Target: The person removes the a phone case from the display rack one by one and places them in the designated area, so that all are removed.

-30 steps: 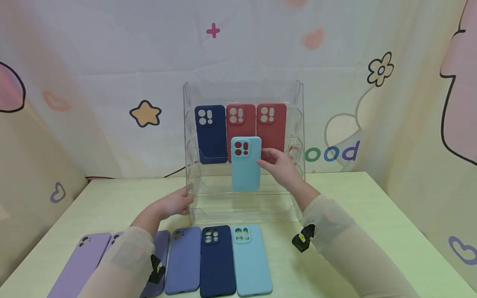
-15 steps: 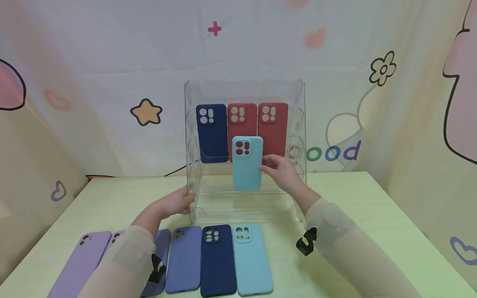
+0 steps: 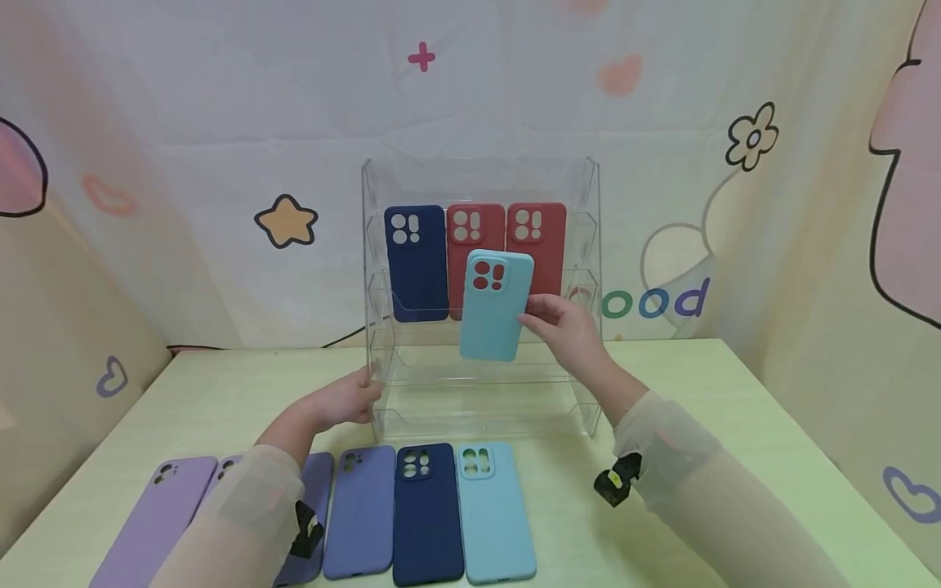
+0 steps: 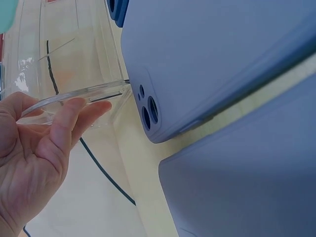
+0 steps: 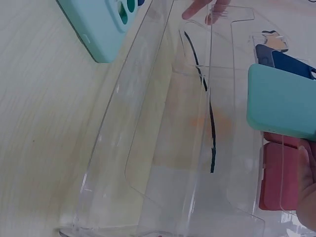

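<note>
One turquoise case (image 3: pixel 491 327), nearly upright with its top leaning right, before the clear rack (image 3: pixel 481 425). Pinched at its right edge in the right hand (image 3: pixel 568 328), thumb in front, fingers behind; presumably held so to leave the left edge and foot unobstructed. From where I stand, the see-through plastic makes it hard to tell whether that foot touches the rack.

Rack: transparent, tiered, standing on the desk (image 3: pixel 735 457). Left hand (image 3: pixel 340 402) grips its left side panel (image 4: pixel 76 93) between thumb and fingers, likely to keep the frame from sliding.

Stood high in the rack: one navy case (image 3: pixel 419 273), left; one middle red case (image 3: pixel 456 261), partly covered by the turquoise one; one right red case (image 3: pixel 546 260). All backs outward, cut-outs up, apparently so each shows its colour.

On the desk, before the rack: six in a row, flat, backs up. One second turquoise case (image 3: pixel 498 523); one second navy case (image 3: pixel 428 527); four purple cases (image 3: pixel 359 518), the middle pair partly under the left sleeve (image 3: pixel 235 510). Row set near the person, probably for easy reach.
</note>
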Available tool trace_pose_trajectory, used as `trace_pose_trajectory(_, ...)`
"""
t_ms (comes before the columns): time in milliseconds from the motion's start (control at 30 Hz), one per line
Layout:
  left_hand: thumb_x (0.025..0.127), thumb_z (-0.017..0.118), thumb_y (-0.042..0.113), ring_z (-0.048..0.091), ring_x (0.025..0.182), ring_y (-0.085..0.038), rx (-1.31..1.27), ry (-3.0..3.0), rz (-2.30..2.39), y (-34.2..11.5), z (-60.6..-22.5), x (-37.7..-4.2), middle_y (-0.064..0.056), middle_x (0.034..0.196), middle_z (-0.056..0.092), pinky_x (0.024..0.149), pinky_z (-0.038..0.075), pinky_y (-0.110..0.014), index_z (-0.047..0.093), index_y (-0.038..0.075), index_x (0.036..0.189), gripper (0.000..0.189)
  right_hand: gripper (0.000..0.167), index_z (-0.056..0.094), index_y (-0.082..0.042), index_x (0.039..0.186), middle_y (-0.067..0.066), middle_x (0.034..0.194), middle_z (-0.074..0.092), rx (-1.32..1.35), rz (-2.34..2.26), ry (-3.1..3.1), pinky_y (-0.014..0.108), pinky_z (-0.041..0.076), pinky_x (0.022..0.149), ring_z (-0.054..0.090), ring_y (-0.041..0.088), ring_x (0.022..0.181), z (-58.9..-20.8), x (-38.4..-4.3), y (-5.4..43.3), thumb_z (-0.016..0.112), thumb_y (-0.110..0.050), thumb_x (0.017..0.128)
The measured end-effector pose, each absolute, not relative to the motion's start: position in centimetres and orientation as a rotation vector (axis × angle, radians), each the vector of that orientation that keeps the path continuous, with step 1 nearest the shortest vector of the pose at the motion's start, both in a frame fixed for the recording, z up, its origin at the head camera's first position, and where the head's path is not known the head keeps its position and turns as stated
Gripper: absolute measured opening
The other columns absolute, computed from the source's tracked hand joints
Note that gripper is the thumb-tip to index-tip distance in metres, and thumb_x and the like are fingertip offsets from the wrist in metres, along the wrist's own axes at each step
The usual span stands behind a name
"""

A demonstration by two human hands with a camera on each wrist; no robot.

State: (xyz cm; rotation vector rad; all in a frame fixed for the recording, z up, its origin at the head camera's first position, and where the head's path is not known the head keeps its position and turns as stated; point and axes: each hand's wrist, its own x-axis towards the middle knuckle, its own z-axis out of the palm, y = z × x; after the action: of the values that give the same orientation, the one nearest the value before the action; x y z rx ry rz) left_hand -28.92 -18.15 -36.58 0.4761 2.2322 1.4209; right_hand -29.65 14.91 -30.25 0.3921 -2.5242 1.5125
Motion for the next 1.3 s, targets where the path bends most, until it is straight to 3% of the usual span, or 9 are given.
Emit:
trace_pose_trajectory(100, 0.098, 0.027, 0.005, 0.052, 0.082, -0.022, 0.484, 2.219, 1.43, -18.2, -36.7, -29.0, -0.025, 0.118, 0.051, 0.071, 0.042, -0.028, -0.002, 0.002, 0.148, 0.058, 0.034, 0.059, -0.006, 0.122, 0.011, 0.114, 0.062, 0.395, 1.541, -2.519, 0.039, 0.047, 0.088, 0.059, 0.026, 0.106, -30.0, -29.0, 15.2, 0.063, -0.018, 0.09)
trace_pose_trajectory(300, 0.097, 0.027, 0.003, 0.043, 0.063, -0.015, 0.477, 2.227, 1.417, -18.2, -36.7, -28.9, -0.021, 0.107, 0.055, 0.062, 0.038, -0.027, -0.004, 0.002, 0.148, 0.06, 0.035, 0.059, -0.003, 0.121, 0.013, 0.113, 0.062, 0.397, 1.557, -2.553, 0.038, 0.049, 0.085, 0.06, 0.029, 0.102, -30.3, -27.6, 16.1, 0.064, -0.018, 0.089)
trace_pose_trajectory(400, 0.097, 0.028, 0.004, 0.031, 0.052, -0.011, 0.464, 2.219, 1.414, -18.2, -36.6, -28.8, -0.019, 0.098, 0.055, 0.056, 0.034, -0.026, -0.007, 0.004, 0.148, 0.062, 0.036, 0.06, -0.002, 0.121, 0.014, 0.114, 0.062, 0.389, 1.557, -2.572, 0.038, 0.049, 0.085, 0.06, 0.029, 0.102, -30.6, -26.7, 16.6, 0.064, -0.018, 0.089)
trace_pose_trajectory(567, 0.097, 0.028, 0.007, 0.027, 0.048, -0.01, 0.41, 2.226, 1.407, -18.3, -36.3, -28.6, -0.021, 0.106, 0.055, 0.058, 0.035, -0.028, -0.01, 0.006, 0.148, 0.063, 0.039, 0.059, 0.0, 0.123, 0.015, 0.115, 0.063, 0.401, 1.573, -2.61, 0.039, 0.049, 0.085, 0.061, 0.027, 0.101, -31.4, -25.2, 17.5, 0.064, -0.019, 0.089)
trace_pose_trajectory(667, 0.098, 0.028, 0.008, 0.042, 0.057, -0.014, 0.405, 2.213, 1.41, -18.3, -36.3, -28.6, -0.025, 0.12, 0.05, 0.067, 0.041, -0.03, -0.01, 0.006, 0.148, 0.063, 0.04, 0.058, 0.002, 0.123, 0.016, 0.115, 0.062, 0.409, 1.587, -2.635, 0.039, 0.049, 0.085, 0.061, 0.027, 0.101, -31.8, -24.4, 17.9, 0.064, -0.018, 0.089)
trace_pose_trajectory(767, 0.099, 0.027, 0.008, 0.056, 0.083, -0.024, 0.416, 2.191, 1.416, -18.2, -36.5, -28.7, -0.028, 0.131, 0.043, 0.079, 0.043, -0.033, -0.011, 0.007, 0.148, 0.062, 0.04, 0.058, 0.002, 0.123, 0.016, 0.115, 0.062, 0.406, 1.587, -2.664, 0.038, 0.049, 0.085, 0.061, 0.027, 0.101, -32.1, -23.6, 18.4, 0.064, -0.018, 0.089)
trace_pose_trajectory(867, 0.1, 0.027, 0.01, 0.054, 0.105, -0.033, 0.399, 2.182, 1.423, -18.0, -36.6, -28.8, -0.028, 0.135, 0.039, 0.087, 0.044, -0.038, -0.01, 0.008, 0.148, 0.061, 0.04, 0.058, 0.001, 0.122, 0.015, 0.114, 0.063, 0.41, 1.582, -2.686, 0.037, 0.05, 0.084, 0.062, 0.026, 0.1, -32.5, -23.2, 18.8, 0.065, -0.019, 0.088)
trace_pose_trajectory(1000, 0.1, 0.027, 0.011, 0.051, 0.112, -0.035, 0.39, 2.168, 1.422, -18.0, -36.6, -28.8, -0.028, 0.136, 0.038, 0.092, 0.042, -0.043, -0.01, 0.009, 0.148, 0.061, 0.039, 0.059, 0.002, 0.12, 0.014, 0.112, 0.064, 0.424, 1.592, -2.713, 0.037, 0.05, 0.083, 0.062, 0.027, 0.098, -33.1, -22.7, 19.3, 0.065, -0.019, 0.088)
trace_pose_trajectory(1300, 0.1, 0.027, 0.01, 0.055, 0.079, -0.025, 0.373, 2.183, 1.412, -18.1, -36.7, -29.0, -0.027, 0.135, 0.038, 0.075, 0.043, -0.031, -0.011, 0.01, 0.148, 0.062, 0.039, 0.059, 0.006, 0.118, 0.013, 0.104, 0.066, 0.441, 1.632, -2.807, 0.038, 0.051, 0.081, 0.063, 0.028, 0.094, -34.0, -21.7, 20.4, 0.063, -0.019, 0.089)
